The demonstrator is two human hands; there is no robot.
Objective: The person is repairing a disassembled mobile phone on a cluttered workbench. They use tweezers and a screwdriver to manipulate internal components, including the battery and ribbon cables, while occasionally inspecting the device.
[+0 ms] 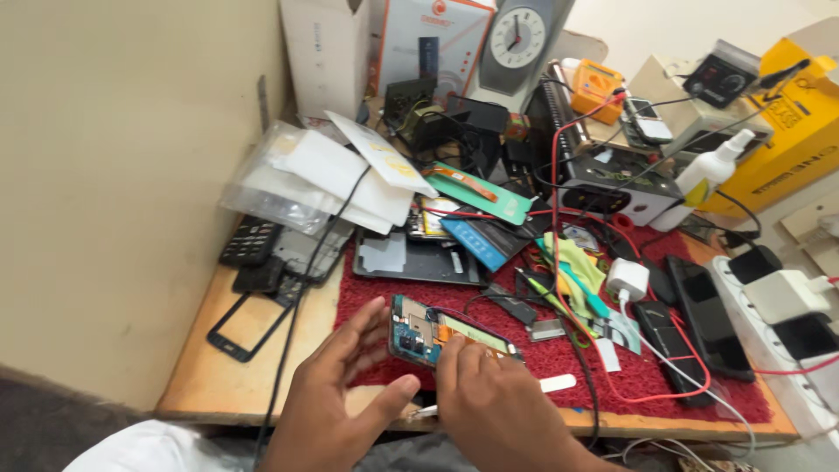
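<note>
Low in the frame, just left of centre: one opened phone [446, 336] with its circuit board bared, lying tilted on the red mat [699, 385]. Left hand [328, 402] beside the phone's left end, fingers spread and apart, fingertips close to its edge, clamped on nothing. Right hand [498, 406] laid over the phone's near edge, fingertips pressed on the board; curled together, though whether anything is pinched there cannot be told.

Counted around them: one white spudger [557, 383] just right of the right hand; one white charger plug [627, 280] at centre right; two dark phones [699, 323] lying side by side at lower right; one black keypad handset [249, 242] at the left; one bare screen frame [247, 328] below it; one white spray bottle [703, 179] at upper right; one round-faced clock [517, 39] at top centre; one orange multimeter [594, 87] beside it; one yellow carton [800, 122] at the far right; one white power strip [786, 350] along the right edge.

Underneath, a wooden table [218, 376], mat covering its middle. To the left, a plain beige wall [105, 175] hard against the table.
</note>
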